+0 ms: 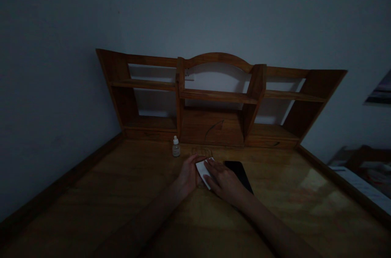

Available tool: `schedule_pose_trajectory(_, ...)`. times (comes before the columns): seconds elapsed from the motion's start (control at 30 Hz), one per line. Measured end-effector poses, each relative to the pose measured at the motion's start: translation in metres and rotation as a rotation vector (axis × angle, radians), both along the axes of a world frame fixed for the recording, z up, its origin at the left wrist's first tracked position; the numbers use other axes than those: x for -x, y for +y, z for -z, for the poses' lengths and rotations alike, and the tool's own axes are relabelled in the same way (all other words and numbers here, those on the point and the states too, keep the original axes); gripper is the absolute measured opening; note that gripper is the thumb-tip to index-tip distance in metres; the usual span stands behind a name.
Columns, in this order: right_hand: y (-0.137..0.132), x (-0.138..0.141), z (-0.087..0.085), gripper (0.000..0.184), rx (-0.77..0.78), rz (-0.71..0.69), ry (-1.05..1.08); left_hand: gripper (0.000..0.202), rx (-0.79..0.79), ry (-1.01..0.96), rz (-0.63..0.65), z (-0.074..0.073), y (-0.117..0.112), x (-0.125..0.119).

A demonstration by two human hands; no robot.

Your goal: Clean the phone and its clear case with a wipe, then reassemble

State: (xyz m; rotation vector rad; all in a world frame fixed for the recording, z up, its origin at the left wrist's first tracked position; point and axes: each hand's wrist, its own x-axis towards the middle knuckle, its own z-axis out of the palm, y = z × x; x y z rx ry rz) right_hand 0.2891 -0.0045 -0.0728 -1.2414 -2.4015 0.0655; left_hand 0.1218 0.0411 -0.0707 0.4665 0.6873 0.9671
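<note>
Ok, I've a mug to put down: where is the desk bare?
Bare wood lies left of the left hand and small bottle, and right of the black tablet toward the desk rim. Crowded in the middle: left and right hand meet on a white sheet.

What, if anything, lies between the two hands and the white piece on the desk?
Nothing visible. The left hand and right hand both touch the white piece; the small bottle stands apart behind.
</note>
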Motion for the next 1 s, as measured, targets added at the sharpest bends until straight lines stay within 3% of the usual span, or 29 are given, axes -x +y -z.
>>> schedule_pose_trajectory(0.23,0.0017,-0.0028,0.0035,0.052,-0.009,-0.014,0.019,0.037,-0.007,-0.004,0.003,-0.0053,-0.0031,-0.0014)
schedule_pose_trajectory(0.67,-0.0003,-0.0003,-0.0023,0.051,-0.02,-0.003,-0.034,0.038,-0.004,-0.014,0.039,-0.0018,0.0002,-0.0004)
schedule_pose_trajectory(1.0,0.0017,-0.0027,0.0,0.05,-0.042,-0.036,-0.025,0.035,-0.002,0.016,-0.006,-0.0082,-0.0035,-0.0021)
